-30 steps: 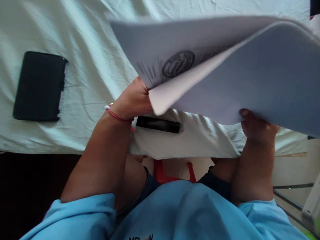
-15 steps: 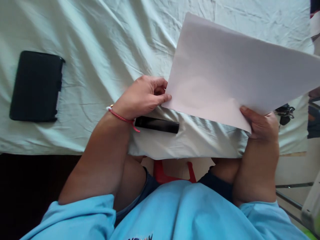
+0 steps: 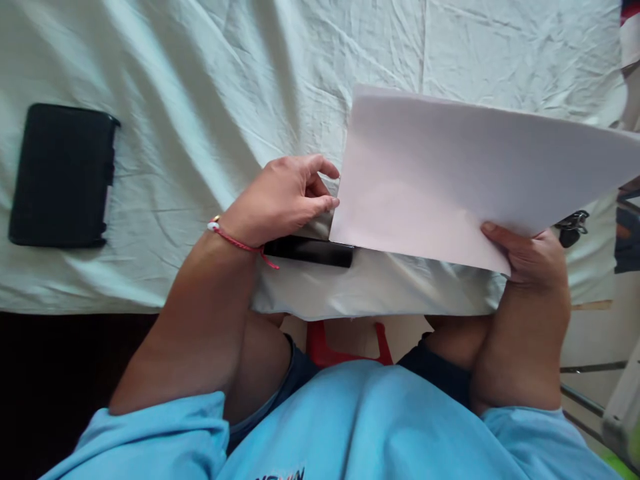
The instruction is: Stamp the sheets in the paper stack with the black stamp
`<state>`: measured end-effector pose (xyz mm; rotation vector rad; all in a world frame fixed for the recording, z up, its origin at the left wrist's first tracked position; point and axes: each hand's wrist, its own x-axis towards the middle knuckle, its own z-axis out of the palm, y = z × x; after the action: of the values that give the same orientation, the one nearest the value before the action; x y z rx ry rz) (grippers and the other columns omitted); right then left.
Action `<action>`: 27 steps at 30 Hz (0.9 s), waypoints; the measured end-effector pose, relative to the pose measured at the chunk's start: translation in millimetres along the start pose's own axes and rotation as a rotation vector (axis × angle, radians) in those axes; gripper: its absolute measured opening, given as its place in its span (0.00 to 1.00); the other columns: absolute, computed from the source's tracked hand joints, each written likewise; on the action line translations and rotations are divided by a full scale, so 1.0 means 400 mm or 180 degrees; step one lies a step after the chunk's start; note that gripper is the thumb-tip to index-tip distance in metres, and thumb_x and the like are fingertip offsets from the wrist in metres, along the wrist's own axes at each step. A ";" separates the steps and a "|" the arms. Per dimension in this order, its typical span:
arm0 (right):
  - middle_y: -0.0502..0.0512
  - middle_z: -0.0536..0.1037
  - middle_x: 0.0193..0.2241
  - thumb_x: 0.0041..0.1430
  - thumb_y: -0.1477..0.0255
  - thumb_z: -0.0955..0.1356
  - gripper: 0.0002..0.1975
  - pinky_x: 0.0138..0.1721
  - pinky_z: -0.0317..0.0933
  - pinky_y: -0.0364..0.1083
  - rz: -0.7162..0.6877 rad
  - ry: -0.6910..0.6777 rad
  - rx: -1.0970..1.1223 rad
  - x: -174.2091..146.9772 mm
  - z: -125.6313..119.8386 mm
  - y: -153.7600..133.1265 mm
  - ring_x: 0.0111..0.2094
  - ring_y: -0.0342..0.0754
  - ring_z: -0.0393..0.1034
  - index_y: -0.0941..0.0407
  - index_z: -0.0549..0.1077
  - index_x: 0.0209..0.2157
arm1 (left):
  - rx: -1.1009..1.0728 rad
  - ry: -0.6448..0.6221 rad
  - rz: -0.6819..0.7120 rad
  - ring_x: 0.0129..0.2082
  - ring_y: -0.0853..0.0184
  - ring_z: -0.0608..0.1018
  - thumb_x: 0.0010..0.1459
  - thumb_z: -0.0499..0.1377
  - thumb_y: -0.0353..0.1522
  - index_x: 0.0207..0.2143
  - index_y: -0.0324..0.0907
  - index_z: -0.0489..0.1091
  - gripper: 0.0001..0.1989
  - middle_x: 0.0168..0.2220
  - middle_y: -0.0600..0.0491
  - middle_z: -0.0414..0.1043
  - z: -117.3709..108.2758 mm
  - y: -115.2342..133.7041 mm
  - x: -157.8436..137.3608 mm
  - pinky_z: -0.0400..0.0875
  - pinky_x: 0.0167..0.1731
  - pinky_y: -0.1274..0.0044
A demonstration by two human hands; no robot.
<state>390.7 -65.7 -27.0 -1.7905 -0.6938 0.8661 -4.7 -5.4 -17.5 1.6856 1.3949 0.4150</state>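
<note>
White paper [image 3: 440, 173], tilted with its right side raised, spans the space between my hands. My right hand [image 3: 535, 257] grips its lower right part, the thumb on top and the other fingers hidden beneath. My left hand [image 3: 290, 193] is at the left edge; its thumb and forefinger are apart, the thumb tip touching or almost touching the paper. Under that wrist lies a glossy black oblong object [image 3: 313, 252], partly covered by the hand and the paper's corner.
A black tablet-like case [image 3: 63, 177] lies at the left on the wrinkled pale green cloth [image 3: 200, 67]. Keys [image 3: 573, 227] rest beyond my right hand. Below the cloth's front edge shows a red plastic stool [image 3: 320, 343]. Metal bars [image 3: 583, 400] stand at the lower right.
The paper has come down towards me, its top edge lower and its lower left corner now over the black oblong object. My left thumb and forefinger have parted from the paper's corner.
</note>
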 end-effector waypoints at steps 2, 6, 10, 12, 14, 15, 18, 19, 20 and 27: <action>0.52 0.88 0.40 0.19 0.69 0.90 0.32 0.48 0.88 0.58 0.0017 -0.0068 -0.0052 -0.001 -0.005 -0.002 0.43 0.57 0.86 0.51 0.78 0.30 | -0.0090 0.0033 0.0062 0.44 0.56 0.88 0.64 0.69 0.37 0.55 0.44 0.85 0.18 0.40 0.51 0.89 0.000 -0.003 -0.002 0.81 0.52 0.67; 0.53 0.88 0.39 0.19 0.69 0.90 0.33 0.51 0.87 0.59 0.0006 -0.0063 -0.0017 0.002 -0.013 -0.002 0.43 0.56 0.86 0.52 0.82 0.33 | -0.0470 0.0041 0.0276 0.44 0.57 0.86 0.65 0.71 0.42 0.47 0.45 0.85 0.14 0.42 0.50 0.88 -0.007 0.004 -0.016 0.80 0.48 0.69; 0.51 0.89 0.38 0.20 0.71 0.90 0.33 0.47 0.87 0.54 0.0052 -0.0056 0.0082 0.004 -0.019 0.004 0.41 0.54 0.86 0.53 0.85 0.36 | -0.0722 -0.0431 0.0642 0.44 0.60 0.84 0.61 0.75 0.42 0.46 0.46 0.86 0.14 0.42 0.51 0.87 -0.033 0.030 -0.036 0.77 0.46 0.70; 0.53 0.90 0.39 0.21 0.72 0.90 0.32 0.43 0.87 0.52 0.0106 -0.0120 0.0104 0.004 -0.024 0.008 0.40 0.54 0.86 0.54 0.86 0.36 | -0.0604 -0.0952 0.0965 0.47 0.59 0.84 0.58 0.77 0.40 0.48 0.48 0.87 0.16 0.46 0.51 0.87 -0.050 0.039 -0.039 0.77 0.50 0.70; 0.54 0.90 0.39 0.22 0.72 0.91 0.32 0.40 0.86 0.49 0.0124 -0.0190 0.0114 0.006 -0.031 0.012 0.39 0.53 0.86 0.55 0.87 0.36 | -0.0373 -0.1504 0.1238 0.52 0.57 0.85 0.58 0.77 0.38 0.50 0.51 0.87 0.17 0.51 0.51 0.88 -0.062 0.040 -0.036 0.77 0.53 0.71; 0.55 0.91 0.40 0.22 0.72 0.91 0.32 0.40 0.86 0.48 0.0134 -0.0247 0.0091 0.007 -0.034 0.013 0.39 0.53 0.86 0.55 0.87 0.36 | -0.0241 -0.1719 0.1290 0.53 0.56 0.85 0.60 0.76 0.38 0.51 0.52 0.87 0.17 0.53 0.50 0.88 -0.066 0.038 -0.033 0.78 0.53 0.71; 0.55 0.91 0.41 0.25 0.70 0.91 0.32 0.39 0.85 0.47 0.0179 -0.0388 -0.0012 0.010 -0.044 0.016 0.39 0.52 0.86 0.55 0.89 0.38 | 0.0057 -0.1886 0.1163 0.47 0.57 0.86 0.63 0.72 0.38 0.50 0.50 0.86 0.13 0.49 0.50 0.88 -0.069 0.027 -0.026 0.78 0.46 0.74; 0.55 0.91 0.41 0.25 0.70 0.92 0.32 0.39 0.85 0.46 0.0208 -0.0424 -0.0041 0.010 -0.045 0.016 0.39 0.52 0.86 0.55 0.89 0.38 | 0.0124 -0.1836 0.1097 0.44 0.58 0.85 0.63 0.72 0.38 0.49 0.49 0.86 0.12 0.46 0.51 0.88 -0.069 0.023 -0.025 0.77 0.44 0.75; 0.55 0.91 0.41 0.26 0.69 0.92 0.31 0.39 0.85 0.46 0.0224 -0.0435 -0.0046 0.011 -0.046 0.016 0.39 0.52 0.86 0.55 0.89 0.38 | 0.0173 -0.1767 0.1042 0.42 0.59 0.85 0.63 0.73 0.39 0.48 0.49 0.86 0.12 0.44 0.51 0.88 -0.069 0.021 -0.025 0.76 0.41 0.76; 0.57 0.91 0.42 0.23 0.70 0.92 0.34 0.38 0.84 0.45 0.0229 -0.0372 0.0042 0.016 -0.035 0.016 0.39 0.52 0.87 0.56 0.89 0.39 | 0.0095 -0.1085 0.1006 0.45 0.56 0.85 0.61 0.74 0.43 0.48 0.55 0.91 0.13 0.47 0.51 0.88 -0.074 0.021 -0.028 0.78 0.43 0.72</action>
<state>406.0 -70.3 -31.0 -1.7730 -0.6999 1.0279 -24.4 -3.0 8.4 1.9046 0.8955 0.2646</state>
